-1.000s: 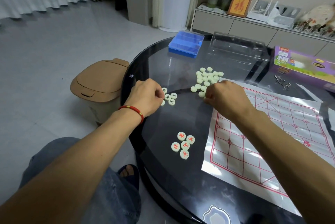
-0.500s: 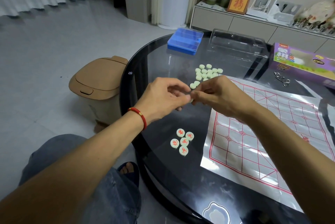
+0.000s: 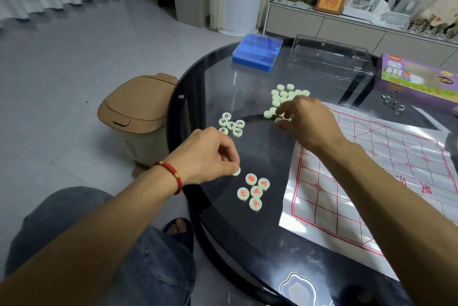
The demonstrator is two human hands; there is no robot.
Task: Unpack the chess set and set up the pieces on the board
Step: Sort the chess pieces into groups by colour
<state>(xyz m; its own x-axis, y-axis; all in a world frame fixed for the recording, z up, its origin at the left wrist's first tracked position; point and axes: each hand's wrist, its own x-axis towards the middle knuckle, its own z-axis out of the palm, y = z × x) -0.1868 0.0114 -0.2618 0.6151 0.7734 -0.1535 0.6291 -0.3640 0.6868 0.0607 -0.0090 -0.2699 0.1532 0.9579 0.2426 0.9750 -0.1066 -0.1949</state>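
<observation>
**Sorting the pieces: easy to knock things around here**

The big risk is that slick glass table (image 3: 213, 87). The right hand (image 3: 311, 123) is digging into the face-down pile (image 3: 285, 95), so a careless sweep could be sending discs skidding toward the edge. The left hand (image 3: 210, 157) is pinching one piece (image 3: 236, 171) between thumb and curled fingers, hovering just beside the red group (image 3: 254, 191); dropping it sloppily could be scattering those. The right fingers are bent, tips touching a couple of discs; can't tell if they're gripping one. The black group (image 3: 231, 124) is sitting apart, and the board (image 3: 371, 181) isn't holding any pieces yet.
</observation>
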